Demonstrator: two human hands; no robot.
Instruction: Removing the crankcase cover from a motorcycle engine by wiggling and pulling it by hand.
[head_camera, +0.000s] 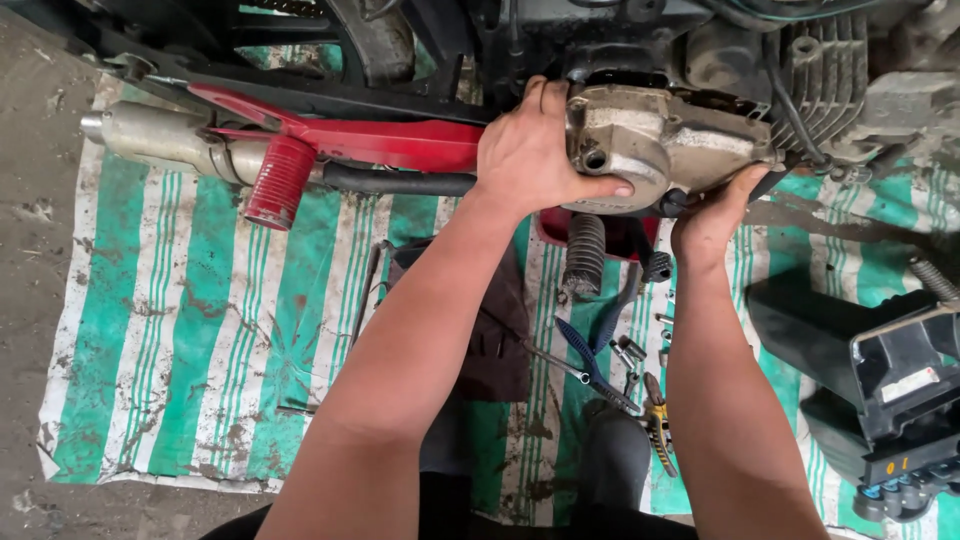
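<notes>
Both forearms reach up; left hand grips engine side cover at its edge, right hand cups beneath; advise even, square support

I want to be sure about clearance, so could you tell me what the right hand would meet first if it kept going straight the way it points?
The right hand already touches the grey engine cover from below, so it likely meets that cover at once.
</notes>
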